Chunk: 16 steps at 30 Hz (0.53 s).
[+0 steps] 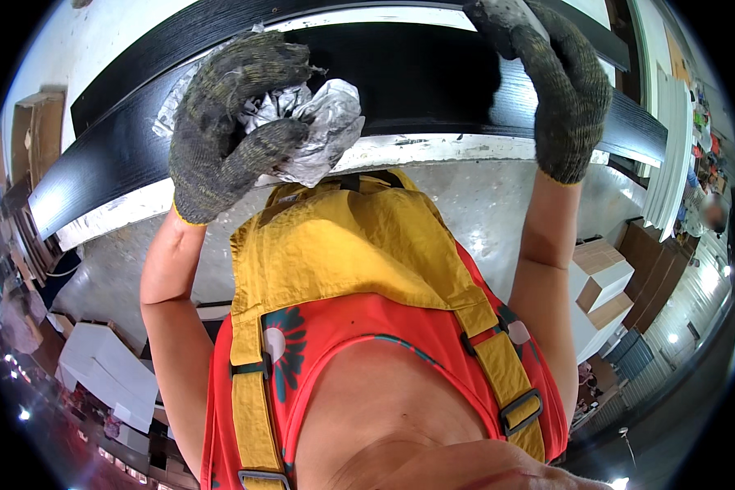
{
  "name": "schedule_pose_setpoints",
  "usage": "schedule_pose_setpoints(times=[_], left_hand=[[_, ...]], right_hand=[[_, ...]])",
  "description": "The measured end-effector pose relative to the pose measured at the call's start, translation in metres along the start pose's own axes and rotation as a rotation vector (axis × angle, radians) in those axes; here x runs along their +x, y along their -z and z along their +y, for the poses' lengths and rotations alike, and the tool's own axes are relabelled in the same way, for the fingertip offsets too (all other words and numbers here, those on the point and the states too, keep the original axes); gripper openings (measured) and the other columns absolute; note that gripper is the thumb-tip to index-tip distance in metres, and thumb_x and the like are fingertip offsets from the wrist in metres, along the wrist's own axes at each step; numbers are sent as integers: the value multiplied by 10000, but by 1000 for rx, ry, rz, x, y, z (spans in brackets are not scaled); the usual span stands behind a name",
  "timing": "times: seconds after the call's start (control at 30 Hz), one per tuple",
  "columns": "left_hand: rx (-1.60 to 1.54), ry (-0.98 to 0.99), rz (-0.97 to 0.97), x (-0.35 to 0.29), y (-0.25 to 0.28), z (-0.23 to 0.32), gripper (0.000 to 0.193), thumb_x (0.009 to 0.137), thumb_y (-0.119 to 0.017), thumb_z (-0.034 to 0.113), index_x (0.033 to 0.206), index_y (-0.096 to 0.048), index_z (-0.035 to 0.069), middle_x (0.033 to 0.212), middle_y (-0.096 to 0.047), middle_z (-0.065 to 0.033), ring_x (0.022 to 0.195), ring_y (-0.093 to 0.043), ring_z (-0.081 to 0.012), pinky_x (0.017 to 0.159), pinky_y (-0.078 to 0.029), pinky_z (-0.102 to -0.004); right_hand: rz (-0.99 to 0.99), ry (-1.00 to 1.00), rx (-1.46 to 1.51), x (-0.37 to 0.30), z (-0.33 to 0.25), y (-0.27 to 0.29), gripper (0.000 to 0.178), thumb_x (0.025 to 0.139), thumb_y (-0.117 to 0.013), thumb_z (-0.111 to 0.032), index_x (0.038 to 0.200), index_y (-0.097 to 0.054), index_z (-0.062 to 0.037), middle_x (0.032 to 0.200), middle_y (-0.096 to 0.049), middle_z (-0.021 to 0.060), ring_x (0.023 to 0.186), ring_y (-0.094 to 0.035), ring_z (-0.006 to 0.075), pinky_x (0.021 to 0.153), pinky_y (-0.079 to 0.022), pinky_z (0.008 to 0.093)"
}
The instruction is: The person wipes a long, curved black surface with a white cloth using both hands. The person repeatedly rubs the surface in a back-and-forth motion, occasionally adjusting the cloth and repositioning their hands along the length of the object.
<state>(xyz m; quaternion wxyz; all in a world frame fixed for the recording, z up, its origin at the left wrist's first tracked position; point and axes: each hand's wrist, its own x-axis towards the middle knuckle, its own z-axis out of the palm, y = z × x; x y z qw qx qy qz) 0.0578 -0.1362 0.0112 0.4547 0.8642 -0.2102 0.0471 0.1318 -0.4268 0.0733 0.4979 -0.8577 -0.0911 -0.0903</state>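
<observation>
My left hand (224, 122), in a dark knitted work glove, curls round a crumpled whitish-grey wad (333, 122), paper or thin cloth. The wad bunches out between thumb and fingers over the near edge of a long black board (408, 77) with a glossy face. Toward the far right of that board, my right hand (570, 106), gloved alike, grips a pale grey, smudged block (506, 20). The top picture edge cuts that block off, and its exact kind cannot be made out.
Behind the first lies another black board (126, 94). A white, paint-marked support edge (441, 149) runs beneath the near board. White panels (670, 155) stand at the right. Pale boxes (600, 286) sit on the floor at right, a white box (110, 367) at lower left. A person (706, 212) is far right.
</observation>
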Motion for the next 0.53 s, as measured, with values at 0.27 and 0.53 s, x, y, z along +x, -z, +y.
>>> schedule_pose_setpoints(times=[0.27, 0.53], left_hand=[[-198, 64, 301, -8, -4, -5, 541, 768, -837, 218, 1229, -673, -13, 1265, -667, -132, 1236, -577, -269, 1069, -428, -402], [-572, 412, 542, -34, 5, 14, 566, 859, -763, 166, 1350, -529, 12, 1279, -608, -125, 1148, -610, -244, 1005, -492, -358]], right_hand=[[-226, -199, 615, -38, -3, -41, 410, 943, -694, -250, 1249, -630, 17, 1142, -685, 125, 957, -677, 189, 887, -544, 314], [12, 287, 524, -52, -32, -142, 473, 756, -822, -409, 1110, -742, -106, 1146, -699, 121, 1104, -639, 300, 977, -504, 445]])
